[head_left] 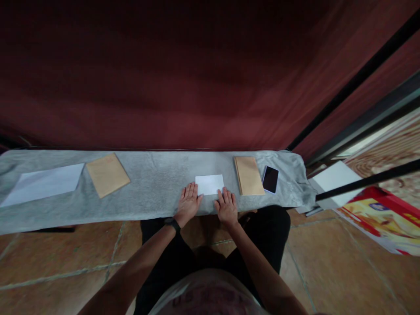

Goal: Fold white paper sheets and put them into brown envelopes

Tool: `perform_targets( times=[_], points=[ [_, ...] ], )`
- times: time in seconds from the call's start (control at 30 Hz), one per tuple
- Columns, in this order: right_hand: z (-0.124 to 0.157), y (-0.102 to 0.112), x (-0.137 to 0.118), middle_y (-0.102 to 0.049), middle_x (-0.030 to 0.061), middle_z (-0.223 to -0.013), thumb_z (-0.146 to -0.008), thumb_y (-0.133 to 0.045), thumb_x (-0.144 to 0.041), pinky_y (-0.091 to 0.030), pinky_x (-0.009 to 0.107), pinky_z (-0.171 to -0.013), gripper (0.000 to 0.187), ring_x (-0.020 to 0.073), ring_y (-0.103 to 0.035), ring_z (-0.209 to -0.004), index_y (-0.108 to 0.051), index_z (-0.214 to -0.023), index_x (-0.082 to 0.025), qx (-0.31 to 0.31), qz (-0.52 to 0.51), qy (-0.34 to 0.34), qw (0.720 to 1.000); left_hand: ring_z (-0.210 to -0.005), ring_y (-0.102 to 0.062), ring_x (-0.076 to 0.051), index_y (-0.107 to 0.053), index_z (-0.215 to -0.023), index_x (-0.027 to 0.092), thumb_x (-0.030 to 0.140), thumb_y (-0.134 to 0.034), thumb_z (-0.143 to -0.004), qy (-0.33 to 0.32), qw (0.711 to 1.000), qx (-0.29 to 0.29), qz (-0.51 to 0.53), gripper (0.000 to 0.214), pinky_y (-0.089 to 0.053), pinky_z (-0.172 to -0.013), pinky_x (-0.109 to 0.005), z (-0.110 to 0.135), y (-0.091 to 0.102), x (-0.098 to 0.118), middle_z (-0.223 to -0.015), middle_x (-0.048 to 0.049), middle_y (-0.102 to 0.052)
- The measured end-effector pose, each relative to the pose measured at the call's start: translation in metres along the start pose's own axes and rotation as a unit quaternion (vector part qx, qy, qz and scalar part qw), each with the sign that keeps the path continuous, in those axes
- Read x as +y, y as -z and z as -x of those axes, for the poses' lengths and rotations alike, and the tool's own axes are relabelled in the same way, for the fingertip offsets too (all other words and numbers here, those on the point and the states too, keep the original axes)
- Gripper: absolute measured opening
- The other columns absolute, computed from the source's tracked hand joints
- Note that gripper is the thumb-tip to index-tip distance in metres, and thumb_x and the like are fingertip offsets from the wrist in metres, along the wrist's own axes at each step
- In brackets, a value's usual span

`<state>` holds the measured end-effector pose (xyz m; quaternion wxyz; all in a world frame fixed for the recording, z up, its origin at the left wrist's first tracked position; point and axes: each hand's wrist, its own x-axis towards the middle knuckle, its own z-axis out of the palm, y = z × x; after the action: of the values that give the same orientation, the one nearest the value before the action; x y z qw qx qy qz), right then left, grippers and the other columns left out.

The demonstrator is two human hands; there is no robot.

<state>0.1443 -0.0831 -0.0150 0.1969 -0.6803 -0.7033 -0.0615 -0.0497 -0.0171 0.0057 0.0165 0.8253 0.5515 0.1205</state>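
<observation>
A small white rectangle of paper (209, 184), perhaps folded, lies on the grey cloth in front of me. Flat beside its left edge rests my left hand (188, 199), fingers stretched out and a dark band on the wrist. My right hand (227, 204) lies palm down at the paper's lower right corner, its fingertips at the edge. Both hands are open, with nothing gripped. To the right of the paper sits a stack of brown envelopes (250, 176). A single brown envelope (108, 175) lies at an angle on the left.
The grey cloth (157, 175) covers a long narrow bench. White sheets (49, 181) lie at the far left, and a phone (271, 179) right of the envelopes. A dark red curtain (183, 87) hangs behind. On the floor at right stands a red and yellow box (383, 218).
</observation>
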Motion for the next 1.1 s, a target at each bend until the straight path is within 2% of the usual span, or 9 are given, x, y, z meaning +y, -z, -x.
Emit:
perform_targets(
  times=[0.1, 0.17, 0.23, 0.33, 0.43, 0.67, 0.77, 0.93, 1.1],
  points=[
    [0.001, -0.001, 0.0, -0.041, 0.0186, -0.156, -0.104, -0.043, -0.039, -0.027, 0.051, -0.116, 0.053, 0.0317, -0.039, -0.142, -0.043, -0.151, -0.016, 0.008, -0.006, 0.003, 1.0, -0.152, -0.024, -0.03, -0.034, -0.153, 0.004, 0.039, -0.028, -0.102, 0.015, 1.0, 0.014, 0.004, 0.062, -0.023, -0.123, -0.051, -0.012, -0.001, 0.016, -0.16, -0.0197, -0.032],
    [0.002, -0.002, 0.0, -0.041, 0.0188, -0.156, -0.104, -0.042, -0.038, -0.027, 0.052, -0.116, 0.052, 0.032, -0.039, -0.143, -0.044, -0.151, -0.015, 0.011, -0.009, 0.006, 1.0, -0.153, -0.021, -0.026, -0.032, -0.155, 0.011, 0.037, -0.029, -0.102, -0.034, 0.999, -0.001, 0.019, 0.058, -0.022, -0.124, -0.047, -0.021, -0.003, 0.034, -0.163, -0.0129, -0.031],
    [0.002, -0.003, 0.0, -0.043, 0.0187, -0.155, -0.104, -0.041, -0.036, -0.027, 0.053, -0.115, 0.05, 0.0321, -0.039, -0.142, -0.046, -0.149, -0.015, 0.011, -0.009, 0.008, 1.0, -0.153, -0.021, -0.023, -0.033, -0.155, 0.015, 0.036, -0.03, -0.103, -0.084, 0.995, -0.031, 0.031, 0.057, -0.021, -0.125, -0.045, -0.03, -0.007, 0.051, -0.163, -0.0101, -0.032],
    [0.002, -0.005, 0.001, -0.045, 0.0186, -0.153, -0.104, -0.04, -0.034, -0.029, 0.053, -0.115, 0.048, 0.0322, -0.041, -0.141, -0.049, -0.147, -0.014, 0.007, -0.004, 0.009, 1.0, -0.153, -0.022, -0.024, -0.035, -0.154, 0.015, 0.04, -0.029, -0.103, -0.08, 0.995, -0.047, 0.037, 0.057, -0.02, -0.125, -0.047, -0.041, -0.014, 0.063, -0.163, -0.0107, -0.031],
    [0.001, -0.004, 0.0, -0.045, 0.0191, -0.153, -0.105, -0.039, -0.036, -0.03, 0.053, -0.114, 0.049, 0.0328, -0.043, -0.14, -0.049, -0.148, -0.014, 0.001, 0.004, 0.012, 1.0, -0.153, -0.021, -0.023, -0.034, -0.155, 0.015, 0.04, -0.027, -0.103, -0.06, 0.996, -0.053, 0.037, 0.058, -0.019, -0.125, -0.046, -0.048, -0.018, 0.056, -0.163, -0.0103, -0.032],
    [0.0, -0.001, -0.001, -0.043, 0.0197, -0.154, -0.105, -0.04, -0.037, -0.031, 0.053, -0.113, 0.051, 0.0336, -0.043, -0.139, -0.046, -0.149, -0.014, -0.002, 0.002, 0.011, 1.0, -0.153, -0.022, -0.023, -0.032, -0.156, 0.016, 0.039, -0.023, -0.103, 0.016, 0.998, -0.058, 0.003, 0.058, -0.018, -0.125, -0.045, -0.054, -0.008, 0.006, -0.162, -0.0074, -0.033],
    [-0.001, 0.0, -0.002, -0.043, 0.0198, -0.154, -0.105, -0.041, -0.037, -0.031, 0.053, -0.113, 0.051, 0.0333, -0.043, -0.14, -0.045, -0.15, -0.014, -0.003, 0.005, 0.01, 1.0, -0.152, -0.025, -0.023, -0.033, -0.156, 0.016, 0.038, -0.022, -0.103, 0.021, 0.998, -0.061, 0.0, 0.058, -0.02, -0.124, -0.043, -0.055, -0.005, -0.007, -0.161, -0.0069, -0.036],
    [-0.001, 0.001, -0.003, -0.044, 0.0188, -0.154, -0.104, -0.043, -0.038, -0.03, 0.052, -0.115, 0.051, 0.0318, -0.042, -0.141, -0.045, -0.15, -0.015, -0.008, 0.005, -0.001, 1.0, -0.152, -0.024, -0.024, -0.032, -0.156, 0.011, 0.037, -0.023, -0.102, 0.024, 0.999, -0.033, -0.003, 0.06, -0.02, -0.124, -0.045, -0.054, -0.008, -0.012, -0.161, -0.0103, -0.035],
    [-0.004, 0.002, -0.003, -0.048, 0.0176, -0.152, -0.104, -0.044, -0.036, -0.029, 0.052, -0.116, 0.048, 0.0309, -0.042, -0.141, -0.049, -0.147, -0.015, -0.006, -0.017, -0.018, 1.0, -0.152, -0.024, -0.026, -0.033, -0.155, 0.008, 0.037, -0.023, -0.102, 0.022, 1.0, 0.0, 0.009, 0.061, -0.022, -0.123, -0.048, -0.048, -0.005, -0.007, -0.16, -0.0143, -0.035]
  ],
)
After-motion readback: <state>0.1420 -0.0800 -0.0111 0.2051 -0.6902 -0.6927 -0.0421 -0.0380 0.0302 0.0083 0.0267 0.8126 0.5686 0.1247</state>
